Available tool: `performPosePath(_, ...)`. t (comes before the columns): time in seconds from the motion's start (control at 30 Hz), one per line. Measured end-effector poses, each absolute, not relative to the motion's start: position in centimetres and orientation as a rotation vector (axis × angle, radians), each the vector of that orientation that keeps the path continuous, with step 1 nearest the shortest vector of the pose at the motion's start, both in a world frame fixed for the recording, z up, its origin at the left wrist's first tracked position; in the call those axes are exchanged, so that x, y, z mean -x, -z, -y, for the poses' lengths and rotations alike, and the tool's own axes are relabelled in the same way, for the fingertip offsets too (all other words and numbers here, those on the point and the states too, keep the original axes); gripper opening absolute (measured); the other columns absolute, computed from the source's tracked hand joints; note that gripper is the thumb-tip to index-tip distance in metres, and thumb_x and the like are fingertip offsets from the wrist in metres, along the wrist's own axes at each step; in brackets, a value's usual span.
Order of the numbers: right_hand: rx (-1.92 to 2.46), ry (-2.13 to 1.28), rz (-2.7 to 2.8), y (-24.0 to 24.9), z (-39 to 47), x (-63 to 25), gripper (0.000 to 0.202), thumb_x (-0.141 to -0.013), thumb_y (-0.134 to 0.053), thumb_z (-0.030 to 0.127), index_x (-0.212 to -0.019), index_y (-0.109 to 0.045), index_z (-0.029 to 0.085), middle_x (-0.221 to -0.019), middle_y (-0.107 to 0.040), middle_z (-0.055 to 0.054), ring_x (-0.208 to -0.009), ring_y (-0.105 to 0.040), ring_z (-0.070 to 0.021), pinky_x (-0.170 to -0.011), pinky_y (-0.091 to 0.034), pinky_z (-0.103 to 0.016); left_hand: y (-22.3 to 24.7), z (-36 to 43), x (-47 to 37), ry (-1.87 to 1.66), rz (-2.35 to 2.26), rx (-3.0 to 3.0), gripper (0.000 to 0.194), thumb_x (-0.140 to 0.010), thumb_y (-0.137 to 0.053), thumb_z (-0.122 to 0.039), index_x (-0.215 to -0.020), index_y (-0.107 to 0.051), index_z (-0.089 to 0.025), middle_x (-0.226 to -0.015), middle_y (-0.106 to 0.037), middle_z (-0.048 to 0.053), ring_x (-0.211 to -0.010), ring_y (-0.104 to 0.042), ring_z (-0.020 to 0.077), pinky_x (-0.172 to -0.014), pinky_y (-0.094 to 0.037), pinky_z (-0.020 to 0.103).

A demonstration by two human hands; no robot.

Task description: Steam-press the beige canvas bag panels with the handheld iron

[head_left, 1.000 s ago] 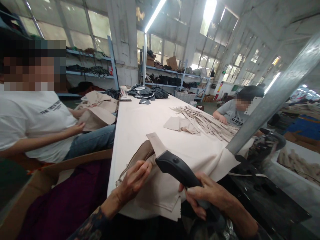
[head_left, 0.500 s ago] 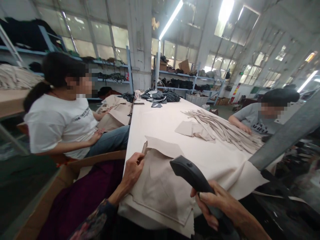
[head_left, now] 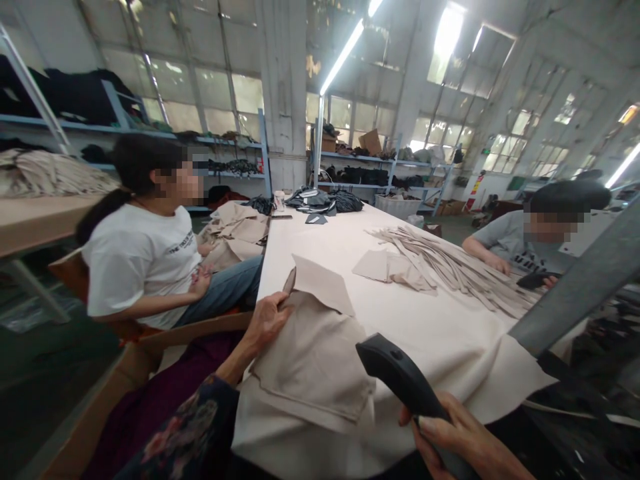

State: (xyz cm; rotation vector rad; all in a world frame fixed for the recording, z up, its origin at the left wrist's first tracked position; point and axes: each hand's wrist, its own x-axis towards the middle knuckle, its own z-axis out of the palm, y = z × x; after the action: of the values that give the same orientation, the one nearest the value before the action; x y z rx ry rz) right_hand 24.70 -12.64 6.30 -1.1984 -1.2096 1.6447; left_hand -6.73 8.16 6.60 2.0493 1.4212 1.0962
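My left hand (head_left: 267, 321) pinches the left edge of a beige fabric piece (head_left: 315, 357), thumb on top. The piece is a sewn, flat panel with a squarish flap (head_left: 323, 280) standing up at its far end. It lies over the near edge of the cloth-covered table, its near corner slightly blurred. In my right hand (head_left: 445, 427) is a black clipper-like trimmer (head_left: 395, 370), fingers wrapped around its curved body. Its wide head points up and left, just right of the fabric; whether they touch I cannot tell.
A cardboard box (head_left: 130, 363) with purple cloth (head_left: 173, 393) stands at my left. One person (head_left: 145, 267) sits beyond it; another (head_left: 540, 230) works across the table (head_left: 310, 243). Beige strips (head_left: 450, 273) and dark pieces (head_left: 325, 200) lie there. A metal post (head_left: 575, 293) slants at right.
The camera view has tilted slightly up. The trimmer has shifted lower and to the right, away from the flap. My left hand still grips the fabric edge, and the flap stands more upright.
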Motion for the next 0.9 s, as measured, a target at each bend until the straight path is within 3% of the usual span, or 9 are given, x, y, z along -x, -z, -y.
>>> performPosePath(0.13, 1.200, -1.600, 1.221, -6.3, 13.0, -25.3, 0.051, -0.080, -0.058, 0.057, -0.103, -0.051, 0.011, -0.058, -0.050, 0.003, -0.036, -0.042, -0.0059, -0.037, -0.033, -0.019, -13.0, -8.4, 7.1, -1.111, -1.484, -2.532, 0.012, -0.078, -0.043, -0.017, -0.074, -0.054, -0.016, -0.083, -0.056, 0.005, -0.081, -0.055, 0.0193, -0.076, -0.041, 0.029)
performPosePath(0.23, 1.205, -1.549, 1.218, -7.0, 13.6, -25.3, 0.050, -0.081, -0.058, 0.056, -0.102, -0.052, 0.011, -0.059, -0.050, 0.003, -0.037, -0.042, -0.0055, -0.037, -0.032, -0.018, -14.9, -7.5, 6.5, -1.017, -1.535, -2.740, 0.016, -0.082, -0.038, -0.012, -0.078, -0.053, -0.016, -0.089, -0.056, 0.007, -0.082, -0.056, 0.0196, -0.075, -0.041, 0.029)
performPosePath(0.4, 1.163, -1.528, 1.151, -9.4, 14.5, -24.7, 0.044, -0.079, -0.061, 0.049, -0.101, -0.050, 0.013, -0.058, -0.050, 0.004, -0.037, -0.042, -0.0057, -0.036, -0.035, -0.017, -13.3, -4.8, 4.6, -0.888, -1.504, -2.865, 0.019, -0.086, -0.035, -0.007, -0.078, -0.050, -0.017, -0.089, -0.055, 0.006, -0.081, -0.057, 0.0178, -0.072, -0.042, 0.027)
performPosePath(0.63, 1.127, -1.451, 1.200, -13.2, 14.1, -23.2, 0.033, -0.079, -0.062, 0.038, -0.098, -0.052, 0.013, -0.056, -0.049, 0.005, -0.037, -0.043, -0.0068, -0.037, -0.038, -0.018, -10.9, -1.3, 1.8, -0.663, -1.372, -3.000, 0.028, -0.078, -0.032, 0.005, -0.079, -0.051, -0.016, -0.086, -0.055, 0.008, -0.075, -0.055, 0.0177, -0.071, -0.046, 0.028)
performPosePath(0.9, 1.140, -1.372, 1.272, -14.1, 12.1, -22.1, 0.034, -0.079, -0.063, 0.042, -0.089, -0.056, 0.011, -0.053, -0.048, 0.004, -0.037, -0.043, -0.0079, -0.036, -0.036, -0.020, -8.7, 1.0, 1.0, -0.651, -1.145, -3.243, 0.022, -0.080, -0.039, 0.001, -0.082, -0.056, -0.013, -0.092, -0.057, 0.012, -0.083, -0.056, 0.0241, -0.072, -0.049, 0.036)
